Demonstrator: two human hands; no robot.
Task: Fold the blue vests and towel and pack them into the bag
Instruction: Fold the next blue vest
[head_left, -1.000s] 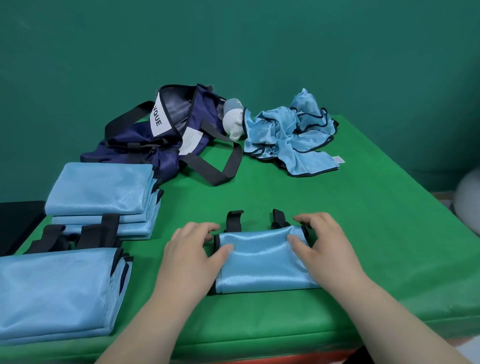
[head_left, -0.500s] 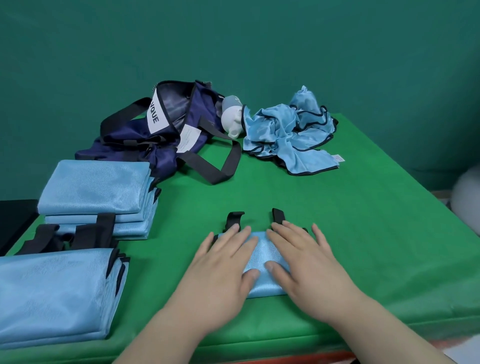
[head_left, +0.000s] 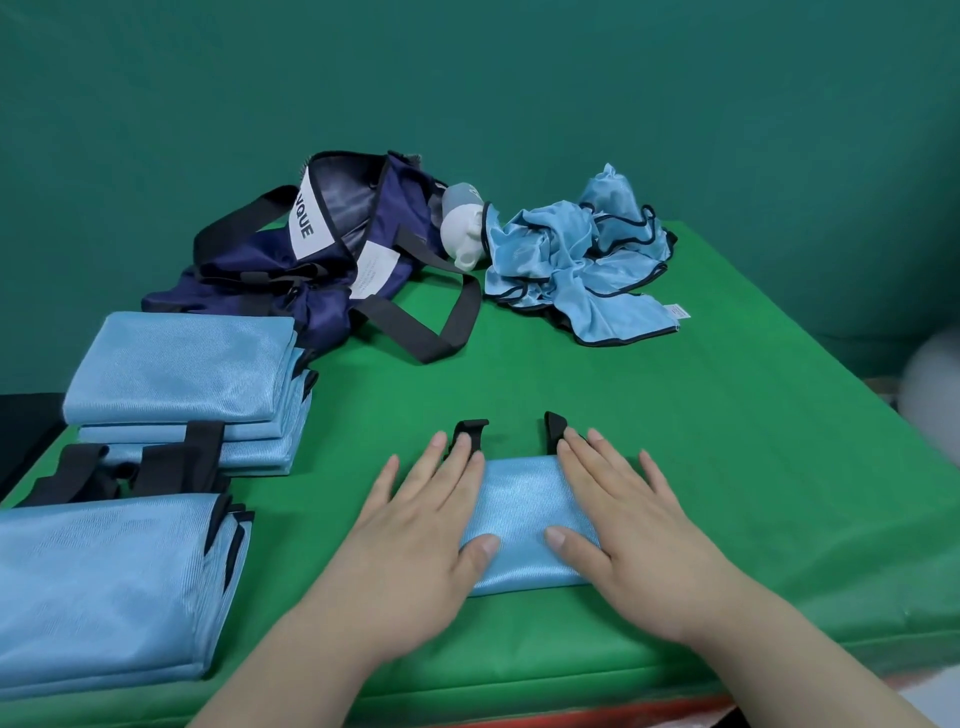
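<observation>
A small folded blue vest (head_left: 519, 525) with two black straps poking out at its far edge lies near the table's front. My left hand (head_left: 415, 540) and my right hand (head_left: 628, 535) lie flat on its two ends, fingers spread, pressing it down. At the back left, a navy bag (head_left: 332, 260) with black handles lies open. A crumpled blue vest (head_left: 576, 260) with dark trim sits at the back centre. Two stacks of folded blue vests rest at the left: a far stack (head_left: 182, 374) and a near stack (head_left: 104, 587).
A white and grey bottle (head_left: 462, 228) lies between the bag and the crumpled vest. The green table (head_left: 727, 441) ends at a front edge just below my wrists. A teal wall stands behind. A blurred pale object (head_left: 935, 384) sits off the right edge.
My hands went from gripping the folded vest's sides to lying flat on top of it, then slid apart toward its ends, uncovering its middle.
</observation>
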